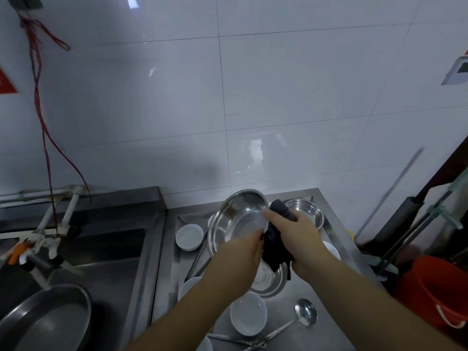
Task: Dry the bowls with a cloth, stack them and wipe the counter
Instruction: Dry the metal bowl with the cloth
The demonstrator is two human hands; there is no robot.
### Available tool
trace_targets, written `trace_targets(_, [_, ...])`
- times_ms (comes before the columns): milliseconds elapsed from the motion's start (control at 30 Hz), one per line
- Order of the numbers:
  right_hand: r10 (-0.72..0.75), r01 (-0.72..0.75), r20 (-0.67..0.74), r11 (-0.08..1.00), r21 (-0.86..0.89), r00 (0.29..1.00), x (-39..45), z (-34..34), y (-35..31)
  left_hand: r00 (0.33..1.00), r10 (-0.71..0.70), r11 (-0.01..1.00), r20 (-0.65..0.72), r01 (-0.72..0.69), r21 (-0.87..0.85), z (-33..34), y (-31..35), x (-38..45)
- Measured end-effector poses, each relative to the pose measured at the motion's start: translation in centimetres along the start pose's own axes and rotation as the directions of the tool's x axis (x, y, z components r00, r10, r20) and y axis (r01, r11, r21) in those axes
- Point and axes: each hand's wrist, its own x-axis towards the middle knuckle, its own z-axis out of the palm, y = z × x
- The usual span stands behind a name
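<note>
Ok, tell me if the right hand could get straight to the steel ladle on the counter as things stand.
Probably not straight away: the right hand grips the dark cloth against the steel bowl held up by the left hand. The ladle itself lies uncovered below the right forearm, so its path looks free once the cloth is released.

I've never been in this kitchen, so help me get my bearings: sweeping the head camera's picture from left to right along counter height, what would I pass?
Large metal pan in the sink → small white bowl → raised steel bowl held by the left hand → dark cloth gripped by the right hand → orange bucket.
</note>
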Motion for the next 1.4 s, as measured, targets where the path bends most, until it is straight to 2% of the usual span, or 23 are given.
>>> trace_targets(167, [-0.024,0.023,-0.107,1.000,-0.013,0.994,0.7,-1.2,1.3,0.991,0.101,0.950,0.091,-0.123,0.288,1.5,0.0,0.9])
trace_targets(300, [-0.008,0.014,-0.143,0.999,0.044,0.990,1.3,-1.9,2.6,0.986,0.119,0.926,0.113,-0.152,0.347,2.2,-0.3,1.1])
trace_targets(400, [0.051,-0.036,-0.134,0.993,0.111,0.990,1.9,-2.9,3.4,0.988,0.152,0.942,0.041,-0.157,0.298,1.9,-0.5,0.9])
trace_targets(467, [0.088,-0.068,-0.121,0.984,0.163,0.989,2.5,-4.1,3.9,0.987,0.117,0.971,-0.112,-0.090,0.219,1.3,-1.5,1.4])
trace_targets(533, [0.117,-0.094,-0.109,0.975,0.199,0.987,3.1,-5.6,4.3,0.960,0.008,0.993,-0.281,0.026,0.117,0.9,-3.3,2.1])
trace_targets(600, [0.133,-0.112,-0.089,0.972,0.209,0.987,3.6,-7.0,4.4,0.927,-0.166,0.986,-0.337,0.162,-0.039,0.7,-5.0,2.9])
trace_targets(700, [0.147,-0.132,-0.058,0.969,0.207,0.987,4.3,-9.0,4.6,0.893,-0.426,0.860,-0.147,0.348,-0.374,1.5,-6.5,3.8])
trace_targets(800, [0.151,-0.141,-0.047,0.975,0.171,0.987,4.8,-10.9,4.7,0.845,-0.534,0.686,0.023,0.449,-0.572,3.2,-6.9,5.0])
trace_targets(867, [0.161,-0.152,-0.048,0.977,0.152,0.986,5.2,-12.3,4.9,0.797,-0.581,0.479,0.163,0.497,-0.723,4.6,-6.6,5.8])
trace_targets(933, [0.182,-0.173,-0.055,0.974,0.147,0.982,5.9,-13.6,5.2,0.770,-0.584,0.341,0.257,0.521,-0.783,6.0,-6.3,6.7])
trace_targets(1100, [0.219,-0.202,-0.116,0.968,0.148,0.969,9.0,-17.1,5.9,0.720,-0.595,0.227,0.358,0.577,-0.784,10.4,-5.6,9.8])
trace_targets(1300, [0.266,-0.203,-0.185,0.931,0.304,0.946,15.1,-20.8,5.9,0.655,-0.670,0.210,0.350,0.619,-0.757,15.6,-3.9,15.7])
trace_targets(1400, [0.300,-0.223,-0.223,0.922,0.316,0.927,19.3,-23.0,5.3,0.635,-0.697,0.232,0.334,0.640,-0.732,17.6,-3.3,19.0])
